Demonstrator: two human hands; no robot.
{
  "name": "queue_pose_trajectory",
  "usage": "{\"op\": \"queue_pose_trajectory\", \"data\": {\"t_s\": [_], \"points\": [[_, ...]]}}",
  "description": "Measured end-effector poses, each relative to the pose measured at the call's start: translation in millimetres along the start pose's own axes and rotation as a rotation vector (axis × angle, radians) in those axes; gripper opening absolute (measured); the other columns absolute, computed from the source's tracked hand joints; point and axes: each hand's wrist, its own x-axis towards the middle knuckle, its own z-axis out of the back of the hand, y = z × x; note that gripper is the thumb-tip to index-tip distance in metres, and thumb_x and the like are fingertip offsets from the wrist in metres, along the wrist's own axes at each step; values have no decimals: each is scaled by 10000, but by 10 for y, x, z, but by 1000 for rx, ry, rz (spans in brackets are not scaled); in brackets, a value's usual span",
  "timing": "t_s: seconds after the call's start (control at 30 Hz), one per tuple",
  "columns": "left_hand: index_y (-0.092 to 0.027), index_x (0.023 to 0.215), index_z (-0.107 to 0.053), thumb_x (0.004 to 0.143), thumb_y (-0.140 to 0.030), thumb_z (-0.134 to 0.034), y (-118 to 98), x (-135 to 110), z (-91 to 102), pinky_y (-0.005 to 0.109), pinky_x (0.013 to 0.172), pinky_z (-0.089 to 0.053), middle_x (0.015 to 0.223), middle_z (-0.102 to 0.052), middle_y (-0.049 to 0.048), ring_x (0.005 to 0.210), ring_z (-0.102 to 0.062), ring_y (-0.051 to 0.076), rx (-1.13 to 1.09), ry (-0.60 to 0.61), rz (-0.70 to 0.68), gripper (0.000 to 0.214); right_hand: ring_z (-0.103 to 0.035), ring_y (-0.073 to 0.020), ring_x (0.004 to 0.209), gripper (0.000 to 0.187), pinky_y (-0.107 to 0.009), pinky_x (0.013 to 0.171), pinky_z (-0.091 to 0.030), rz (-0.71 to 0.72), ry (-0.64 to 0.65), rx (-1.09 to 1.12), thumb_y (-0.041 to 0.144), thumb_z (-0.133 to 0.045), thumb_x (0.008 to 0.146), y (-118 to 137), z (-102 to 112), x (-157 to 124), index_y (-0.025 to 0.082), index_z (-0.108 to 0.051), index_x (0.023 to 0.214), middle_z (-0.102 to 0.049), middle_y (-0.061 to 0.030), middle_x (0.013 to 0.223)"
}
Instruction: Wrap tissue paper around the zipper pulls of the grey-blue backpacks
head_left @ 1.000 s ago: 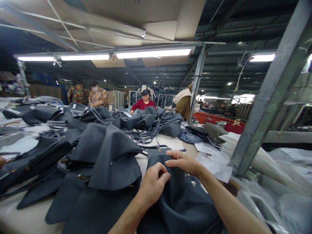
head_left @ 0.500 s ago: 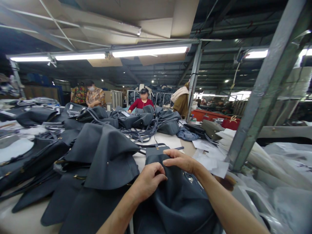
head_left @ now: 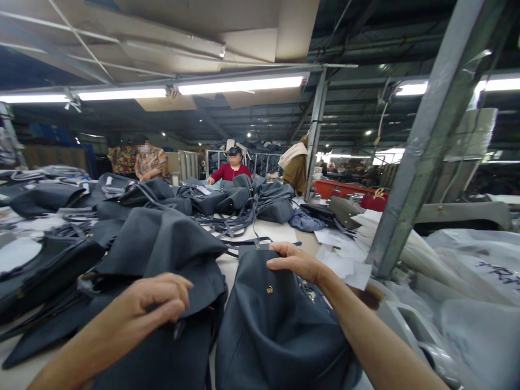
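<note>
A dark blue-grey leather bag (head_left: 260,330) lies slumped in front of me, with a round gold-coloured snap (head_left: 270,290) on its upper face. My right hand (head_left: 294,261) grips this bag by its top edge. Off to the left, my left hand (head_left: 156,303) hovers in front of a second dark bag (head_left: 179,244), its fingers curled and bunched together. Just beneath those fingertips is a small blurred shiny bit; whether the hand holds it cannot be made out.
More dark bags (head_left: 260,200) and straps are heaped across the table. White paper sheets (head_left: 343,265) lie at right, beside a slanted metal post (head_left: 422,135) and clear plastic wrapping (head_left: 479,325). A person in red (head_left: 231,171) sits across the table; others stand behind.
My left hand has left the front bag's upper face and moved left and down, uncovering the gold snap. The right hand stays on the bag's top edge. The view has shifted slightly right.
</note>
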Motion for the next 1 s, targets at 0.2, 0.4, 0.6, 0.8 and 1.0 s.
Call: {"op": "queue_pose_trajectory", "data": {"t_s": [0.2,0.4,0.6,0.8,1.0], "points": [[-214,1175,-603,800,-512,-540,-322,382,285,437,986,-442,1166,-659,91,1133,-577,321,126,-123,-65,483,-415,-118,627,197,-242,575,-296,109,-38,-278,281,-739,660,163,-111,86,190,-577,595,-468,74,596],[-202,1114,-630,660,-325,-712,-608,838,-616,403,952,-429,1168,-655,106,1091,-577,319,82,403,-193,478,-519,-136,721,70,-243,681,-389,51,-108,-395,207,-607,735,211,-34,-19,201,-677,743,-598,55,709],[-208,676,-563,707,-204,-587,-345,927,-943,324,781,-408,788,-638,42,849,-571,246,166,466,-135,39,-589,-179,755,259,-277,646,-461,-294,-378,-456,129,-517,715,-343,516,-299,160,-671,921,-639,-35,800],[-196,701,-531,744,-240,-528,-150,832,-716,269,755,-403,783,-604,-7,846,-553,195,13,586,-121,61,-634,-172,734,323,-242,587,-494,-427,-265,-413,98,-584,697,-742,495,-405,170,-637,1007,-641,-19,788],[-165,833,-621,804,-208,-493,-568,998,-751,391,865,-405,953,-649,117,956,-575,290,296,504,-156,138,-588,-155,620,196,-253,604,-458,-309,-280,-458,181,-476,854,-575,447,-366,188,-555,675,-552,7,600]]}}
